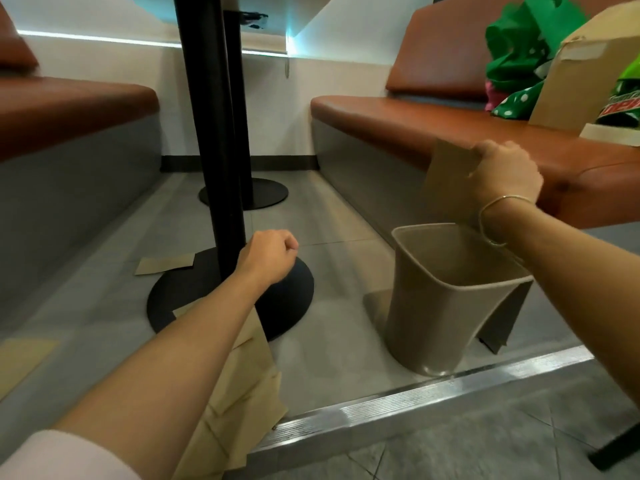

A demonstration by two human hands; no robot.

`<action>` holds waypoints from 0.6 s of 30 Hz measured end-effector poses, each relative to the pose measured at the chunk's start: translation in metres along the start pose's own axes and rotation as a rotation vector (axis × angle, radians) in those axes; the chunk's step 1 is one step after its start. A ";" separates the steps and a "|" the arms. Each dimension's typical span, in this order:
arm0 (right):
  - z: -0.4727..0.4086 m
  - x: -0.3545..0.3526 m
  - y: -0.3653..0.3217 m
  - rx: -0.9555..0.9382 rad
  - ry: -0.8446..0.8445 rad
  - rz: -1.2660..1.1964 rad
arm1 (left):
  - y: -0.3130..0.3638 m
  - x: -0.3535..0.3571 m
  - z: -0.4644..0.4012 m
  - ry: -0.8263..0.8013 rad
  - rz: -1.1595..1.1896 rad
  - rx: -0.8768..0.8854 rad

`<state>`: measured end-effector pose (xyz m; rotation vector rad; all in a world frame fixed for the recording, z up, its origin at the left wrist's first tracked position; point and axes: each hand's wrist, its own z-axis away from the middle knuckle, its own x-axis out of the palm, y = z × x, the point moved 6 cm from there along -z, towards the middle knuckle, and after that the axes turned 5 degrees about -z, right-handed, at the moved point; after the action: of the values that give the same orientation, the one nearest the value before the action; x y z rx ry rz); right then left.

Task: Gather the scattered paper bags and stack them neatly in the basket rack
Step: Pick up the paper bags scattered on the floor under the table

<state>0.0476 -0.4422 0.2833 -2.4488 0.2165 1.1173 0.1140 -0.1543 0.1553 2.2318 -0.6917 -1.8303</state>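
Note:
My right hand (504, 174) pinches a flat brown paper bag (446, 181) by its top edge, holding it upright just above the taupe plastic basket (433, 299) on the floor. My left hand (268, 256) hovers over the black table base with its fingers curled and nothing in it. Below my left forearm lie several brown paper bags (239, 393) on the floor. One more flat bag (164, 265) lies partly on the table base, and another (24, 358) lies at the far left.
Two black table posts (204, 133) with round bases (294, 306) stand between two orange bench seats (415, 123). A cardboard box (571, 81) and green bags (519, 46) sit on the right bench. A metal step edge (415, 400) crosses the foreground.

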 end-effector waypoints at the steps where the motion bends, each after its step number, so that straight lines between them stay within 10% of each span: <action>1: 0.000 0.005 0.005 0.030 -0.018 0.040 | -0.006 0.003 0.002 -0.030 -0.009 -0.015; 18: 0.150 0.177 -0.114 -0.286 -0.574 0.066 | -0.180 0.020 0.052 -0.317 -0.351 -0.161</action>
<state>0.0982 -0.2666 0.1011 -2.2381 -0.0462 1.9327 0.1104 0.0030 0.0510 2.0814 -0.1868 -2.3437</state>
